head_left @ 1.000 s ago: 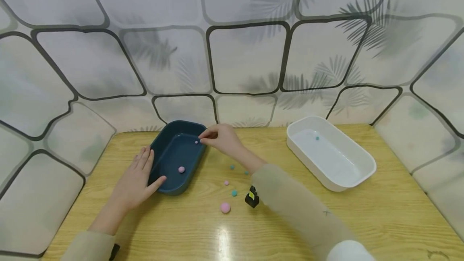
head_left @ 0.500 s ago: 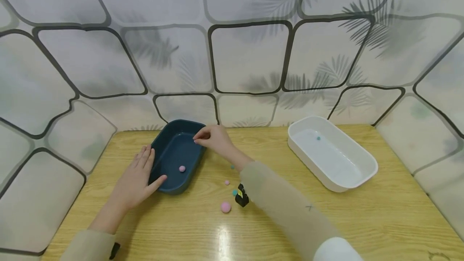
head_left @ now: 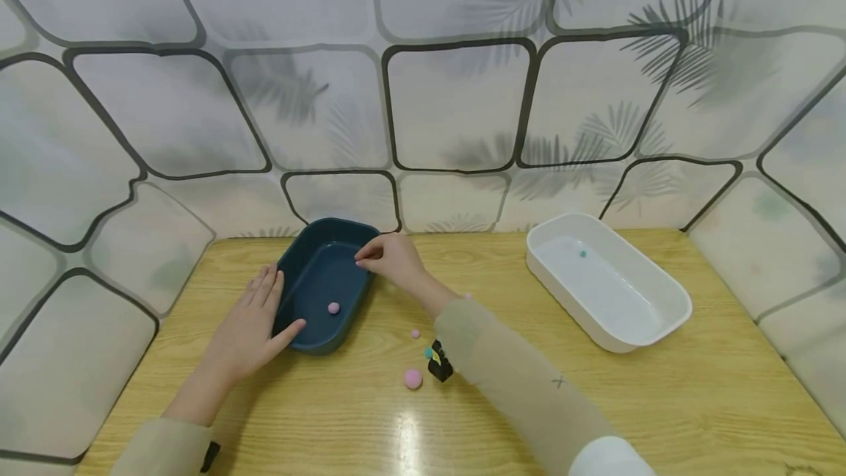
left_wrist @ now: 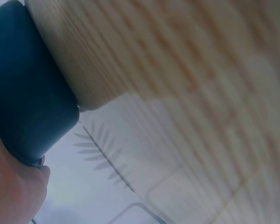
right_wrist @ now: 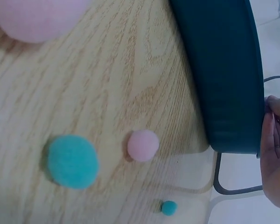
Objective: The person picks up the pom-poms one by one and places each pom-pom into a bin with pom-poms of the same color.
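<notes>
A dark blue tub (head_left: 317, 344) stands at the left of the table. My left hand (head_left: 244, 333) rests along its left rim, fingers straight, thumb reaching over the near end. Over the tub's right rim, my right hand (head_left: 395, 261) pinches a small pink pompom (head_left: 359, 263) between thumb and fingertips; in the right wrist view the fingers mostly hide it. Another pink pompom (head_left: 333, 308) lies on the tub floor. In the right wrist view, a turquoise pompom (right_wrist: 73, 161), a pink one (right_wrist: 143, 145) and a tiny turquoise one (right_wrist: 169, 207) lie on the table.
A white tub (head_left: 611, 340) with a tiny turquoise pompom (head_left: 583, 253) inside stands at the right. A larger pink pompom (head_left: 413, 379) lies nearer the front. Another small pink pompom (head_left: 468, 297) shows beside the right sleeve. A patterned backdrop (head_left: 456, 109) rises behind the table.
My right hand has shifted slightly left over the tub's rim, its sleeve now covering small turquoise pompoms. The tiny pink pompom seen inside near those fingertips no longer shows separately. The left hand stays put.
</notes>
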Demonstrator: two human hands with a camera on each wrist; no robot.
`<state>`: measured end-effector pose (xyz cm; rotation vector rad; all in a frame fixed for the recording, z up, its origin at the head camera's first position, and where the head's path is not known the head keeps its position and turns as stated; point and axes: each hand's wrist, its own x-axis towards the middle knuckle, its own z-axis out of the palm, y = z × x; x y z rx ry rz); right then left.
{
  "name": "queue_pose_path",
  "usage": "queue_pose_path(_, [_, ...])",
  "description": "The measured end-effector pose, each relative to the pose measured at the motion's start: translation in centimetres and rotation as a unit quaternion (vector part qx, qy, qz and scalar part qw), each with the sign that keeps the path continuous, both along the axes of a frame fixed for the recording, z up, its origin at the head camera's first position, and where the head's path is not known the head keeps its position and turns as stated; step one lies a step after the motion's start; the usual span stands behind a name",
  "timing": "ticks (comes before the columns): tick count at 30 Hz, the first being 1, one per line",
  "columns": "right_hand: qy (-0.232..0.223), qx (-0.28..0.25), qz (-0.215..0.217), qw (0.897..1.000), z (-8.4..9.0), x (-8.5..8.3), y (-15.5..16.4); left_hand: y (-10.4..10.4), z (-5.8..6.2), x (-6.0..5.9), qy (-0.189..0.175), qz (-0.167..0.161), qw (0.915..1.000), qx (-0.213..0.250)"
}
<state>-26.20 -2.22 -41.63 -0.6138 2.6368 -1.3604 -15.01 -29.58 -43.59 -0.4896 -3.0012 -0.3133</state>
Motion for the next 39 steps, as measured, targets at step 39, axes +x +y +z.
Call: queue_pose_path(39, [-0.024,-0.052,-0.024,0.998,0.4,-0.4,5.8,-0.1,-0.1,-0.2,-0.001,0.003,1.0,-0.004])
